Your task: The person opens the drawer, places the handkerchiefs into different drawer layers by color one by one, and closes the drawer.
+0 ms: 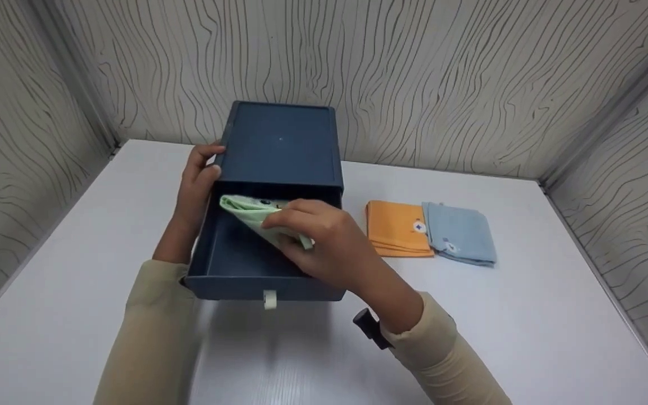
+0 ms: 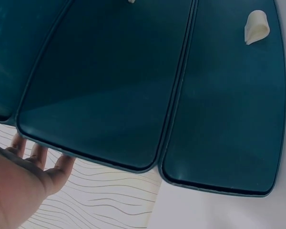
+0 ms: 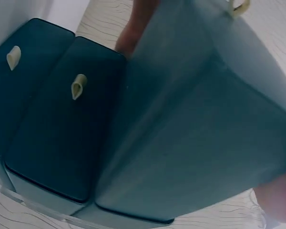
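A dark blue drawer unit point(image 1: 282, 146) stands on the table with its top drawer point(image 1: 228, 288) pulled out toward me. Over the open drawer, my right hand point(image 1: 327, 239) pinches a folded light green cloth point(image 1: 252, 212), its far end tilted up above the drawer floor. My left hand point(image 1: 193, 183) rests against the unit's left side, thumb and fingers at the upper edge; in the left wrist view its fingers point(image 2: 61, 171) lie along that side. The right wrist view shows the pulled-out drawer point(image 3: 195, 143) from below, with the cloth hidden.
A folded orange cloth point(image 1: 394, 225) and a folded light blue cloth point(image 1: 464, 233) lie side by side on the white table point(image 1: 549, 315), right of the unit. Lower drawers point(image 3: 52, 129) are closed, each with a pale pull tab point(image 3: 78, 86). Patterned panels point(image 1: 414, 73) surround the table.
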A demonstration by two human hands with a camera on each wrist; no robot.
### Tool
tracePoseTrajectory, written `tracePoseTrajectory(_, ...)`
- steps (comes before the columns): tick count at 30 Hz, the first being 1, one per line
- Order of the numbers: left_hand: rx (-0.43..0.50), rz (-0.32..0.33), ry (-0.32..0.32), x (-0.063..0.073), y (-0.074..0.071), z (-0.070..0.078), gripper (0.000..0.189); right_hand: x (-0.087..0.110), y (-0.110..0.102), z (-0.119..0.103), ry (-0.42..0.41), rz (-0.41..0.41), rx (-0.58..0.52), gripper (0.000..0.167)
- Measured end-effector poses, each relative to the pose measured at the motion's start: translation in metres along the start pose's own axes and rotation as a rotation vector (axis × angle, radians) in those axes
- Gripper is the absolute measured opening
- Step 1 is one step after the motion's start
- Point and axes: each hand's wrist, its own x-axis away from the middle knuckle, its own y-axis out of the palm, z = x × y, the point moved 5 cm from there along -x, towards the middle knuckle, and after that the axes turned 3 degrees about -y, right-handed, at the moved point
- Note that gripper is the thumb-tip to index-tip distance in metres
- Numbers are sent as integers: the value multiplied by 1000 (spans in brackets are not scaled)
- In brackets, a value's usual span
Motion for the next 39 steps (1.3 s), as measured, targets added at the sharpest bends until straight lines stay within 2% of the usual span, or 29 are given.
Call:
tracePoseTrajectory(5, 39, -16, -5, 0, -2, -2, 31, -5, 12, 10, 65, -107, -88, 24)
tracePoseTrajectory(11, 28, -7, 4, 1, -2, -2, 30, -10, 18, 17, 70, -142, -51, 24)
tracePoseTrajectory(16, 9, 4, -13, -1, -3, -3, 30, -13, 20, 23, 97, -171, -38, 24)
tracePoseTrajectory(23, -78, 58, -40, -1, -4, -3, 33, -18, 23, 29, 139, -230, -15, 24)
tracePoseTrajectory(27, -64, 66, -36, -1, -4, -3, 33, -20, 24, 31, 149, -247, 6, 24)
tracePoseTrajectory(39, -71, 37, -9, 0, -2, -1, 32, -17, 25, 33, 101, -276, -177, 40)
